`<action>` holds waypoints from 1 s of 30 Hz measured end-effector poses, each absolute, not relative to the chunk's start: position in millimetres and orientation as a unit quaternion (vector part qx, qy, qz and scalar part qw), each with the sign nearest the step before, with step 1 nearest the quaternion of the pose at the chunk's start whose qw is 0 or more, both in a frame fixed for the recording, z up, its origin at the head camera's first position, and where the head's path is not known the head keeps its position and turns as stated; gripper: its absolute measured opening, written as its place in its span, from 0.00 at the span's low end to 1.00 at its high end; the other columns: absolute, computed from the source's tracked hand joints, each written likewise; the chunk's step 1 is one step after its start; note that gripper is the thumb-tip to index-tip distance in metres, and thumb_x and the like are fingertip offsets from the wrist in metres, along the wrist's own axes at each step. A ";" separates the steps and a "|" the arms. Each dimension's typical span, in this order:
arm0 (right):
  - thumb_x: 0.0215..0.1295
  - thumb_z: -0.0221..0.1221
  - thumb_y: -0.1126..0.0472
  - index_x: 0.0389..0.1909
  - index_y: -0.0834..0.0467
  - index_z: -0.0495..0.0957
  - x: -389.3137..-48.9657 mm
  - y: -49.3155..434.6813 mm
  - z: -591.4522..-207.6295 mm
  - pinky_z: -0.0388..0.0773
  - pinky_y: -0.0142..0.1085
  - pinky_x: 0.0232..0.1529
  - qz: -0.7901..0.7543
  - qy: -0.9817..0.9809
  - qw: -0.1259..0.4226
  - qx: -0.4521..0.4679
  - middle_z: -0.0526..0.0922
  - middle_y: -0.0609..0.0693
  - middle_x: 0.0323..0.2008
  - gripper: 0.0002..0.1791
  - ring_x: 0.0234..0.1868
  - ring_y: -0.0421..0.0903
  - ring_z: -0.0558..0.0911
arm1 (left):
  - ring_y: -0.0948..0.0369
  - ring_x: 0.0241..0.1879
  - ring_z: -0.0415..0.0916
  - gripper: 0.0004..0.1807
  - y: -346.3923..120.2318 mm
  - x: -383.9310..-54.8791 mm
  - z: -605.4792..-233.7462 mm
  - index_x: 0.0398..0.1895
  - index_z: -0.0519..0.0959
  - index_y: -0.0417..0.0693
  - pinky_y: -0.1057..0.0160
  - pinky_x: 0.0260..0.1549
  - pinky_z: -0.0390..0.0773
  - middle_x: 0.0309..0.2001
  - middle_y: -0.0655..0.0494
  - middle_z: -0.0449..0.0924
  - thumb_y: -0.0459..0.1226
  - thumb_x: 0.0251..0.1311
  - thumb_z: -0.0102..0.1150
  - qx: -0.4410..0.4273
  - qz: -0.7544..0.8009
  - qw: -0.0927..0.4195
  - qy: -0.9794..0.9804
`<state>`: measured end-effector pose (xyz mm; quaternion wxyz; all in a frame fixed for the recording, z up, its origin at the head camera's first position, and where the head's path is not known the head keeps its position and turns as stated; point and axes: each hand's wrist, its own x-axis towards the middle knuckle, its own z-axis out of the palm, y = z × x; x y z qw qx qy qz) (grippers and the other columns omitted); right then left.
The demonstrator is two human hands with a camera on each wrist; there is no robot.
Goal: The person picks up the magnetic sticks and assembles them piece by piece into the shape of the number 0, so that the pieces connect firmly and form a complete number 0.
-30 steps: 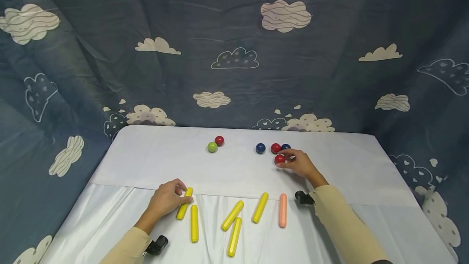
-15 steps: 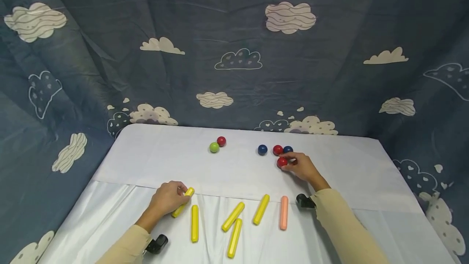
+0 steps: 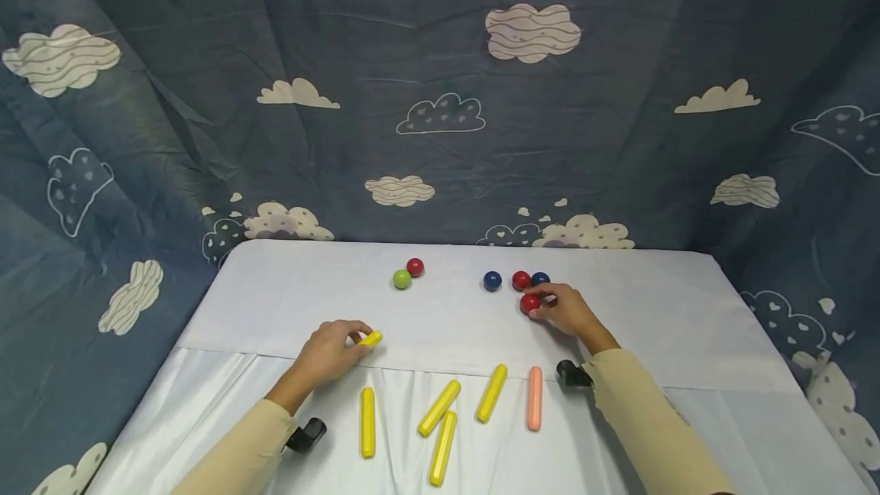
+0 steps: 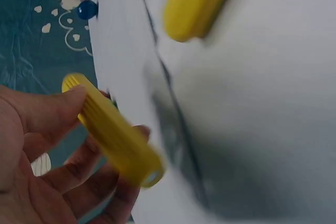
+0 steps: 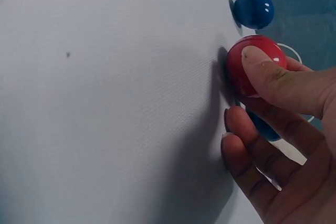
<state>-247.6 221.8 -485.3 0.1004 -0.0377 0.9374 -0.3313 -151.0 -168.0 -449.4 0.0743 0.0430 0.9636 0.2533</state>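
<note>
My left hand pinches a ridged yellow stick between thumb and fingers; the left wrist view shows it tilted and held off the cloth. My right hand holds a glossy red ball, thumb on its near side, low over the white cloth. Just behind that ball in the head view are another red ball and a blue ball, with a second blue ball a little to their left. Nearest to the left hand on the cloth lies another yellow stick.
Several more sticks lie at the front: yellow ones and a salmon-pink one. Farther back, a green ball sits beside a red ball. A dark cloud-print curtain stands behind the white-covered table.
My left hand has lifted the yellow stick and carried it forward and right, turning it. The right hand stays nearly in place with the red ball.
</note>
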 end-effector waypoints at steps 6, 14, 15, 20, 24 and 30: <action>0.56 0.67 0.68 0.57 0.56 0.78 -250.3 222.4 -482.3 0.73 0.50 0.55 -0.332 0.937 0.106 -0.025 0.77 0.62 0.55 0.25 0.52 0.57 0.75 | 0.57 0.41 0.74 0.10 -133.9 -183.1 -444.9 0.45 0.83 0.54 0.53 0.44 0.74 0.40 0.53 0.79 0.35 0.60 0.63 0.111 0.273 0.094 0.951; 0.55 0.68 0.68 0.56 0.55 0.79 -250.0 223.7 -484.1 0.73 0.50 0.56 -0.332 0.937 0.110 -0.023 0.77 0.61 0.55 0.24 0.52 0.57 0.74 | 0.56 0.42 0.75 0.10 -92.2 -213.8 -455.2 0.45 0.81 0.52 0.53 0.48 0.74 0.43 0.52 0.82 0.33 0.61 0.61 0.189 0.300 0.099 0.930; 0.55 0.68 0.68 0.55 0.55 0.79 -250.3 223.4 -484.2 0.73 0.49 0.55 -0.333 0.936 0.109 -0.023 0.77 0.61 0.55 0.24 0.52 0.57 0.74 | 0.57 0.42 0.75 0.10 -89.8 -217.6 -456.1 0.45 0.81 0.52 0.54 0.49 0.74 0.43 0.53 0.82 0.33 0.62 0.61 0.193 0.299 0.100 0.929; 0.55 0.68 0.68 0.55 0.54 0.80 -250.3 222.5 -485.9 0.73 0.49 0.55 -0.333 0.937 0.107 -0.018 0.77 0.61 0.55 0.24 0.51 0.57 0.74 | 0.57 0.45 0.75 0.11 -83.7 -234.0 -465.3 0.48 0.81 0.53 0.53 0.52 0.73 0.47 0.53 0.81 0.35 0.64 0.59 0.192 0.303 0.107 0.927; 0.55 0.67 0.68 0.55 0.55 0.80 -249.9 222.6 -485.0 0.74 0.49 0.55 -0.334 0.937 0.103 -0.018 0.77 0.61 0.54 0.24 0.51 0.57 0.74 | 0.55 0.49 0.75 0.11 -79.6 -246.3 -471.6 0.49 0.81 0.54 0.52 0.56 0.71 0.49 0.51 0.80 0.36 0.64 0.60 0.165 0.317 0.116 0.927; 0.55 0.68 0.69 0.54 0.56 0.80 -246.5 222.3 -483.6 0.75 0.48 0.53 -0.331 0.938 0.098 -0.026 0.78 0.61 0.52 0.24 0.48 0.55 0.75 | 0.54 0.51 0.74 0.12 -70.8 -257.6 -478.3 0.48 0.82 0.55 0.51 0.56 0.69 0.47 0.52 0.81 0.35 0.63 0.61 0.162 0.285 0.108 0.938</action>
